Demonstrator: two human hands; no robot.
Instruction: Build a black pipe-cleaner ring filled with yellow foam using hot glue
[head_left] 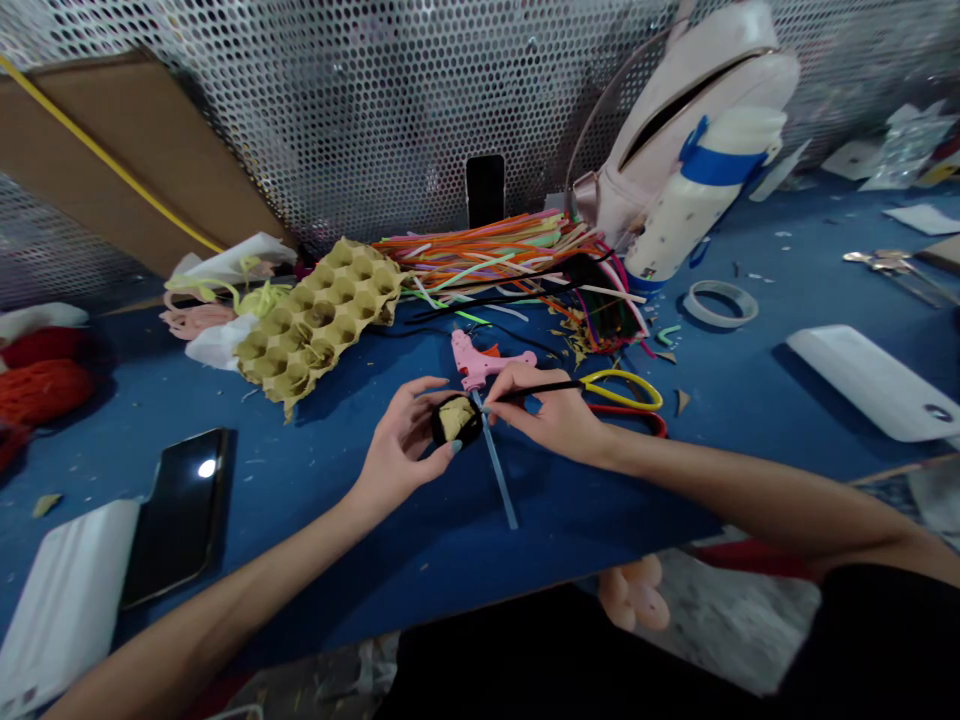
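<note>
Handwork above a blue counter (615,515);
left fingers (437,463) grip a black-and-tan piece (454,419); right fingers (514,384) pinch a black strip (559,386).

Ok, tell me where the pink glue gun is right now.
In the head view, the pink glue gun is on the blue table near the centre, just beyond the right hand and short of the pipe cleaners, right of the egg carton.

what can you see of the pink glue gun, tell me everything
The glue gun looks like pink plastic, with an orange trigger. It lies on its side on the blue table, handle pointing right. A long translucent glue stick juts from its back toward the camera. The right hand borders it in view; whether they touch is unclear.
</note>
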